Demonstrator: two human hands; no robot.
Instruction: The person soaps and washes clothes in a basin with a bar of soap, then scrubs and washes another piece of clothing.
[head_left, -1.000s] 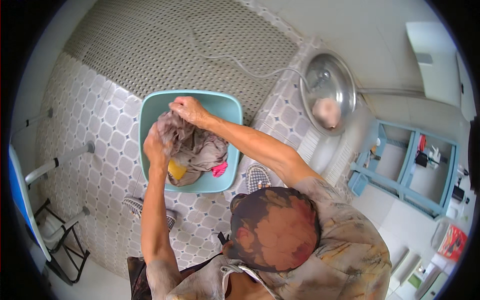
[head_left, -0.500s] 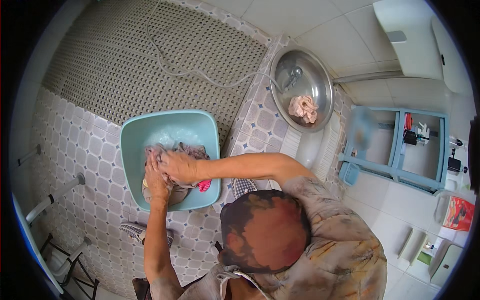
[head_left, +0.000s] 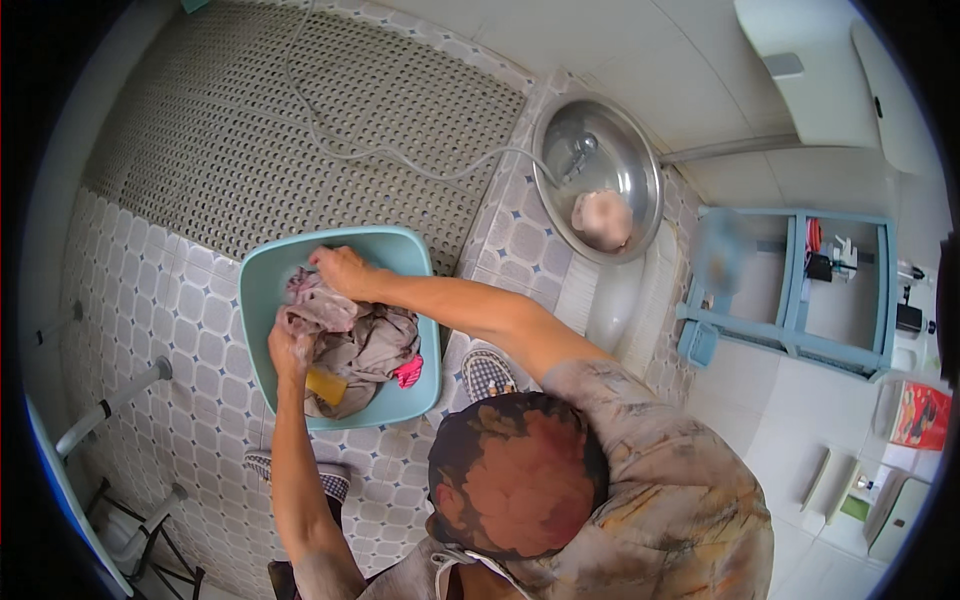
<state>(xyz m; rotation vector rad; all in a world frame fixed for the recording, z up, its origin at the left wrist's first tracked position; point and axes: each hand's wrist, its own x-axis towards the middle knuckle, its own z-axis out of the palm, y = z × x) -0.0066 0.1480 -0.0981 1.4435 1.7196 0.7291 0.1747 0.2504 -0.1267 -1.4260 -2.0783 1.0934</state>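
A light-blue plastic basin (head_left: 432, 310) stands on the tiled floor with wet greyish-mauve clothes (head_left: 375, 345) heaped in it. By the basin's left wall, my left hand (head_left: 290, 345) is closed on one end of a pale mauve garment (head_left: 325, 310). Farther back, my right hand (head_left: 342, 273) has its fingers curled at the upper part of the same garment, which spreads between both hands. Below my left hand lies a yellow block, seemingly a soap bar (head_left: 326, 385). A bright pink cloth (head_left: 408, 372) shows at the basin's right side.
A steel bowl (head_left: 650, 190) at the back right holds a shower head (head_left: 582, 153) and a crumpled pale pink cloth (head_left: 603, 218). The grey hose (head_left: 400, 162) crosses a perforated mat (head_left: 400, 90). On the right is a blue shelf rack (head_left: 790, 290); at left, a grab bar (head_left: 115, 405).
My hands were together over the bunched cloth; now they are apart, the left nearer the left wall, the right farther back. The garment has spread open, and the yellow block has come into clearer view.
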